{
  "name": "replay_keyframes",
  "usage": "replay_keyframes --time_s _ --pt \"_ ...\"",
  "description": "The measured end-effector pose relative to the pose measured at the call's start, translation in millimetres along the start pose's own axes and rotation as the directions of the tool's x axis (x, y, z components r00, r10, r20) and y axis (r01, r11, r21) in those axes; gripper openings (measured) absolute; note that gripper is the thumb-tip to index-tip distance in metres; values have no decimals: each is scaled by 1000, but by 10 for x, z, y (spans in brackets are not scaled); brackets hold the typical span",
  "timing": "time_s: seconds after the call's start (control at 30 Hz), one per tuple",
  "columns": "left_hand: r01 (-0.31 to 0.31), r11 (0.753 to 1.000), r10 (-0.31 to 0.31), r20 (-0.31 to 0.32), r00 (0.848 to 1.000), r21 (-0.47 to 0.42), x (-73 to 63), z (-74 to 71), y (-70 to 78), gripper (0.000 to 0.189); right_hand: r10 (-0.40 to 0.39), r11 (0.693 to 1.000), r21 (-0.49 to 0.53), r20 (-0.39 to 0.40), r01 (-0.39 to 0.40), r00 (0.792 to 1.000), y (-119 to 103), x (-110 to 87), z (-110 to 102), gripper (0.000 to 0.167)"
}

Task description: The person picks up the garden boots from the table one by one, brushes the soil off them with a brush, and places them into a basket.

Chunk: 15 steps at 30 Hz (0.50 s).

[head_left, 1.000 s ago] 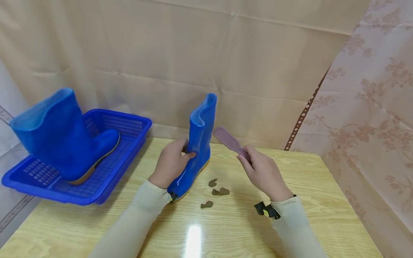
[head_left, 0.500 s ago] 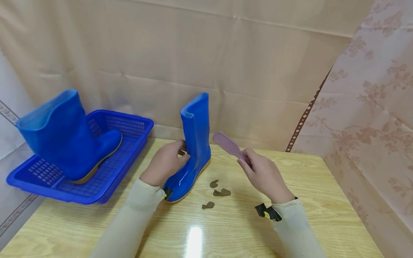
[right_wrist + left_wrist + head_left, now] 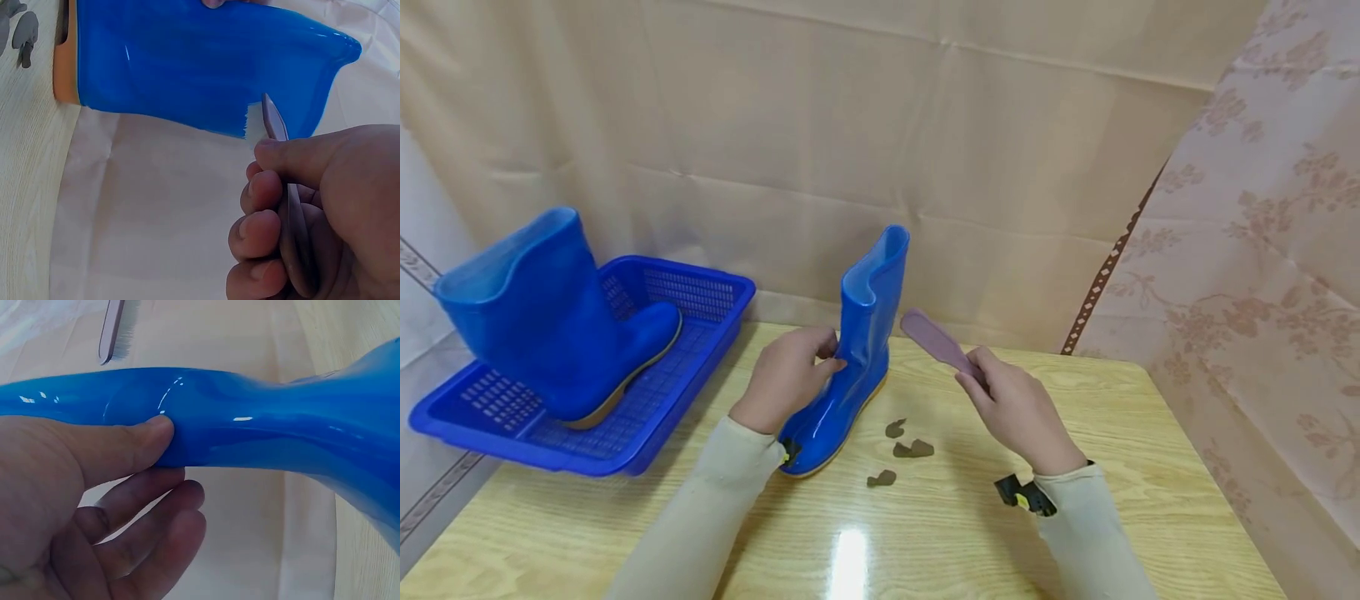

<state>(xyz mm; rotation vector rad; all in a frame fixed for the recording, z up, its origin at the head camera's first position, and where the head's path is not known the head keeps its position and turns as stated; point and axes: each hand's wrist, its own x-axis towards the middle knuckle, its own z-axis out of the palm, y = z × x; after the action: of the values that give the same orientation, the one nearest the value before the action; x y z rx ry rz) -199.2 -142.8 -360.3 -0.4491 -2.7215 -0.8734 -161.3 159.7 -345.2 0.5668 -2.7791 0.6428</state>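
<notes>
Head view: brown scraps [image 3: 913,450] on table [image 3: 955,533], right of boot [image 3: 862,354]. Right hand [image 3: 1018,408] clamped round brush [image 3: 931,337], right of boot. Left hand [image 3: 786,375] pinches boot's shaft; boot upright on table. Basket [image 3: 683,387] with second boot [image 3: 568,333], left of boot. Curtain [image 3: 775,167] behind.

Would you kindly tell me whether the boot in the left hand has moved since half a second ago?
Yes: in the head view, the boot has shifted right at its top, against the tan curtain.
</notes>
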Motion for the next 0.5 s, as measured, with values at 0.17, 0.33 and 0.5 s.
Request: replay_keyframes --time_s 0.17,0.33,0.5 --pt "-23 1000 23 -56 998 0 -14 10 0 14 -5 1000 -2 -7 5 1000 13 3 20 13" --pt "-35 999 34 -143 989 -9 -16 28 29 11 -6 1000 -9 -9 5 1000 20 12 30 12" --pt "-36 998 29 -153 988 -43 -8 93 82 11 0 1000 -12 1 0 1000 24 15 31 13"
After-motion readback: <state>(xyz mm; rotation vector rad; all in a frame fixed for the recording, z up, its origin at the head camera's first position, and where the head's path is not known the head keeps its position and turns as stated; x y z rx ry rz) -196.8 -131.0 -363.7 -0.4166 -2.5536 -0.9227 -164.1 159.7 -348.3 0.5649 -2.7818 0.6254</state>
